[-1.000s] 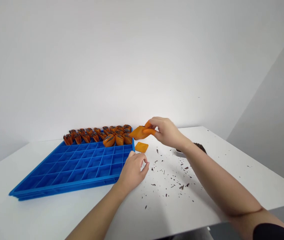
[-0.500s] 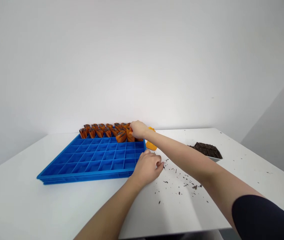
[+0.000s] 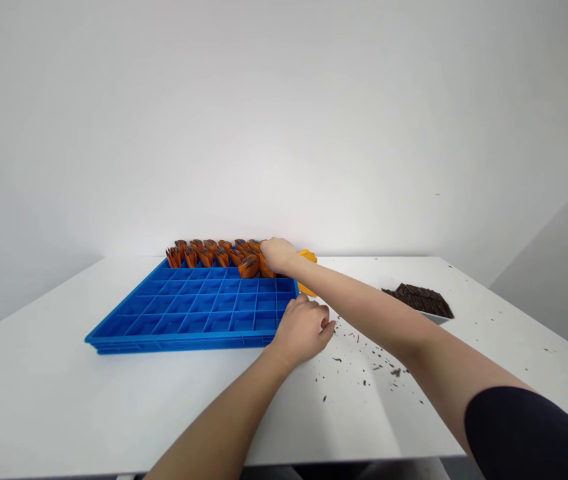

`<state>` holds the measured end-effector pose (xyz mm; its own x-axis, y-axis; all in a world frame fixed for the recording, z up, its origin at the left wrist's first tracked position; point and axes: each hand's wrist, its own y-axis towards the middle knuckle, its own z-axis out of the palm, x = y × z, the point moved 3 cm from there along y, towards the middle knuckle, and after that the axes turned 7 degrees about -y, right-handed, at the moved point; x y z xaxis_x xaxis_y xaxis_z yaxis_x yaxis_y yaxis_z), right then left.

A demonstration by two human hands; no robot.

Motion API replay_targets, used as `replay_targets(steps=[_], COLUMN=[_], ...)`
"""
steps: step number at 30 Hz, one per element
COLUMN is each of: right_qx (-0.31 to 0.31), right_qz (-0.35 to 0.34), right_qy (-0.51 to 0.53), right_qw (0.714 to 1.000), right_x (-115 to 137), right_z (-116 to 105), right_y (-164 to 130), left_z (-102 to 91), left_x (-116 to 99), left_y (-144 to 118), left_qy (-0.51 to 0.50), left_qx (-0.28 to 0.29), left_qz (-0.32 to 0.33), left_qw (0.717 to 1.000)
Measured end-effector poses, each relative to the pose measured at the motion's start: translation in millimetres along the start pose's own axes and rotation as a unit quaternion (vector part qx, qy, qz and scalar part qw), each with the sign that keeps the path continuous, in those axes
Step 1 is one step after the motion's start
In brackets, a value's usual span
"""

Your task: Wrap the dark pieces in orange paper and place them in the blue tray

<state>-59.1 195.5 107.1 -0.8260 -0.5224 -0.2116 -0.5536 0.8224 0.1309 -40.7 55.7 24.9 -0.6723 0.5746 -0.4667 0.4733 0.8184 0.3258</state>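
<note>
The right hand (image 3: 277, 254) reaches across to the far right corner of the blue compartment tray (image 3: 189, 313), its fingers closed over an orange folded packet (image 3: 266, 267) that sits at the second row of filled cells; how firmly they clamp it cannot be told, since the knuckles hide the grip. The left hand (image 3: 304, 328) rests loosely curled, holding nothing, against the tray's near right edge, which steadies the tray. Seating the packet well calls for a straight push down into a single cell, upright like its neighbours (image 3: 214, 255), without knocking the packet beside it (image 3: 249, 266). Spare orange sheets (image 3: 308, 257) lie just beyond the tray's corner, partly hidden by the forearm. A dish of dark strips (image 3: 419, 300) stands well apart to the right, and dark crumbs (image 3: 364, 363) litter the worktop (image 3: 64, 400) beneath the outstretched arm.
</note>
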Motion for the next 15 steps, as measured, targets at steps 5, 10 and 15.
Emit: replay_targets(steps=[5,10,15], right_qx=[-0.004,-0.004,0.0], right_qz=[-0.004,-0.005,-0.001], right_qy=[-0.011,-0.018,-0.021], right_qw=[1.0,1.0,1.0], right_x=[4,11,13], right_z=[1,4,7], right_y=[7,11,17], left_z=[-0.6,-2.4,-1.4], left_x=[-1,-2,-1], left_y=[-1,0,-1], left_qy=[0.008,0.004,0.005], left_qx=[0.005,0.008,0.01], left_qz=[0.0,0.004,0.004], left_qw=[1.0,1.0,1.0])
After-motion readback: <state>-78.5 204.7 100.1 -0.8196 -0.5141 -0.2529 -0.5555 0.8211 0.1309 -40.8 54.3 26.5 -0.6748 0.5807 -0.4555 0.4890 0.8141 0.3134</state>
